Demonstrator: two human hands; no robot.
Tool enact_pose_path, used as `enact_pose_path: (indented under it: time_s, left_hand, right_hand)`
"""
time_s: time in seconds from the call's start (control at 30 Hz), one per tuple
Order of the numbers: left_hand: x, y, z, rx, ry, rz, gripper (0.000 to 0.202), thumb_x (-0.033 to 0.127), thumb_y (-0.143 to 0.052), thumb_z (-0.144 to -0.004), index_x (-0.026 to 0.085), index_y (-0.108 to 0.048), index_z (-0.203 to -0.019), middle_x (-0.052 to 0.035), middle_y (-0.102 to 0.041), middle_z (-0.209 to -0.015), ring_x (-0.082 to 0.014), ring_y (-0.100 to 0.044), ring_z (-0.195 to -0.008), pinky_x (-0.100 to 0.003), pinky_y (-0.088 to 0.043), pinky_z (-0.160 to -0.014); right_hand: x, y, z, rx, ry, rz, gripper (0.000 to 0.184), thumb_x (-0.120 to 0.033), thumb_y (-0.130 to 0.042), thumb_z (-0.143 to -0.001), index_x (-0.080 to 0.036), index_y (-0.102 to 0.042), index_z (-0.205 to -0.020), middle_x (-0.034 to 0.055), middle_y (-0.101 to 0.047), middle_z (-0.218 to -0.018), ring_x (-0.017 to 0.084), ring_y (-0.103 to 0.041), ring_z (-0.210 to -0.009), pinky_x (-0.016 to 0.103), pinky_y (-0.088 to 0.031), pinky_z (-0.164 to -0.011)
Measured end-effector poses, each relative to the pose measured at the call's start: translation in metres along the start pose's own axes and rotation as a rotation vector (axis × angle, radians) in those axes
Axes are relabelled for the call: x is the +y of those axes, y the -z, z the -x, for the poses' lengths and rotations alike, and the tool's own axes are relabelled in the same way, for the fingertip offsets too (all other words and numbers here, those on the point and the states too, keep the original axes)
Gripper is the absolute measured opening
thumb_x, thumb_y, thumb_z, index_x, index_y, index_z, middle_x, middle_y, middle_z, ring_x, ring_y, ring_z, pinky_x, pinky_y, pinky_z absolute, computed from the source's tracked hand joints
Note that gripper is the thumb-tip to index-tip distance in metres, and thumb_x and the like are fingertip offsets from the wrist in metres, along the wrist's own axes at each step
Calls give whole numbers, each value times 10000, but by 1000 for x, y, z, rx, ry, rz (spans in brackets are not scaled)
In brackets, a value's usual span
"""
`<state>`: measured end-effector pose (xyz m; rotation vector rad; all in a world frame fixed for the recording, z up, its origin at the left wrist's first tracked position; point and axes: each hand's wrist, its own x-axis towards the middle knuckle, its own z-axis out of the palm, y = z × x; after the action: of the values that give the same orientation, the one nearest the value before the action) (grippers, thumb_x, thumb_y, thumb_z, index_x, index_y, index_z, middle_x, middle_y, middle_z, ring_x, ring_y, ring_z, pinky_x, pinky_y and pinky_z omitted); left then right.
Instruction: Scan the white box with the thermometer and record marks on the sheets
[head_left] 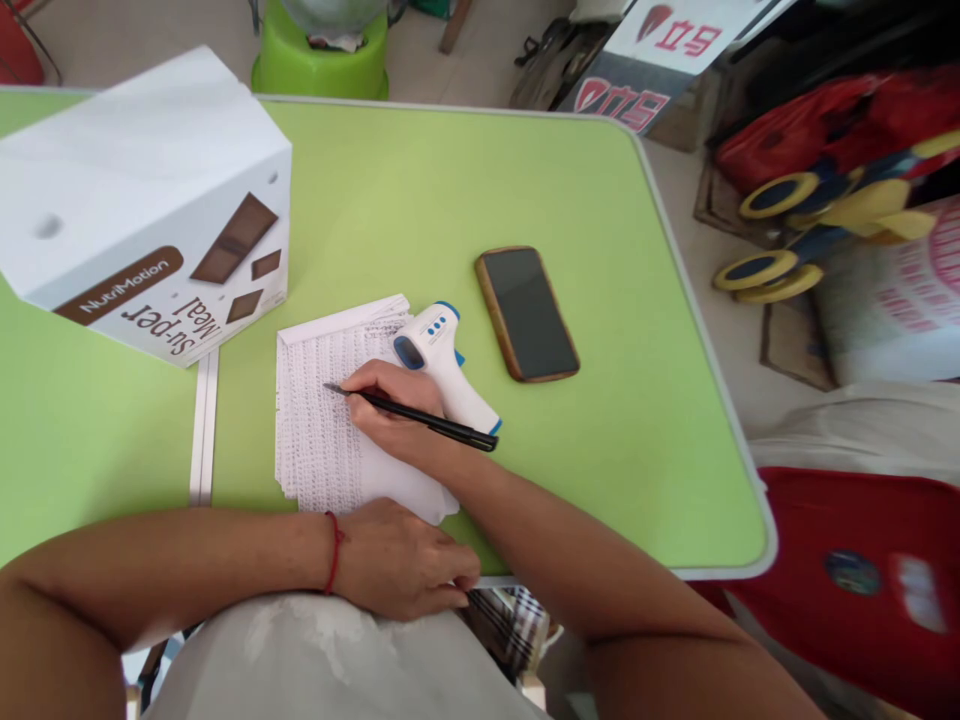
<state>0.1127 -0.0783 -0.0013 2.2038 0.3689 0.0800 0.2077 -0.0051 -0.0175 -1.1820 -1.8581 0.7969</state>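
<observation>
My right hand [397, 400] grips a black pen [442, 425], its tip over a notepad [322, 430] filled with columns of small handwriting. The pad's top edge is folded and its lower right area is blank. A white and blue infrared thermometer [442, 365] lies by the pad's upper right, partly covered by my right hand. My left hand [409, 560], with a red string bracelet [334, 555] at the wrist, rests at the table's near edge below the pad. Its fingers are curled together, with nothing seen in them.
A phone [529, 315] in a brown case lies on the green table [637, 430], right of the thermometer. At the left stands a white NutriMotion box [150, 200]. Beyond the table is a green stool [322, 60]; a red chair [862, 580] stands at the right.
</observation>
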Motion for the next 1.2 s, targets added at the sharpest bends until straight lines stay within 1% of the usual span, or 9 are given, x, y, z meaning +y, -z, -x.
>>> enact_pose_path:
  time_s: [0.13,0.33,0.77,1.03,1.2]
  left_hand:
    - [1,1,0,-11,11,-6,108,263,-614,-923,166,-654,-947,-1,-737,-868,-167,-680,-764,-279,-439,-573]
    - [1,0,-1,-10,8,-5,102,258,-615,-922,168,-656,-946,6,-743,-883,-163,-687,-771,-284,-433,-571]
    - [0,-1,1,6,1,0,105,259,-623,-917,165,-657,-947,0,-745,-890,-164,-690,-772,-288,-434,-581]
    - [0,0,0,-10,3,2,106,262,-615,-920,165,-650,-943,-1,-738,-870,-166,-677,-759,-282,-432,-565]
    - [0,-3,1,35,-8,5,100,266,-622,-914,171,-650,-929,6,-730,-838,-159,-668,-733,-275,-429,-558]
  right_hand:
    - [0,0,0,-7,0,-24,137,-115,-536,-730,-195,-647,-736,-18,-664,-650,92,-565,-554,214,-435,-499]
    - [-2,0,-1,15,-54,-16,133,-127,-537,-745,-191,-654,-749,-11,-672,-665,91,-550,-549,213,-410,-474]
    - [-3,0,-2,35,-81,-12,135,-121,-529,-733,-196,-641,-731,-17,-663,-660,95,-537,-544,221,-406,-479]
    - [-2,1,-1,9,-76,-19,130,-124,-527,-715,-196,-635,-717,-23,-642,-632,95,-529,-535,224,-416,-490]
    - [-1,3,-1,19,-58,-11,118,-132,-520,-728,-201,-615,-710,-19,-640,-633,104,-547,-554,232,-430,-511]
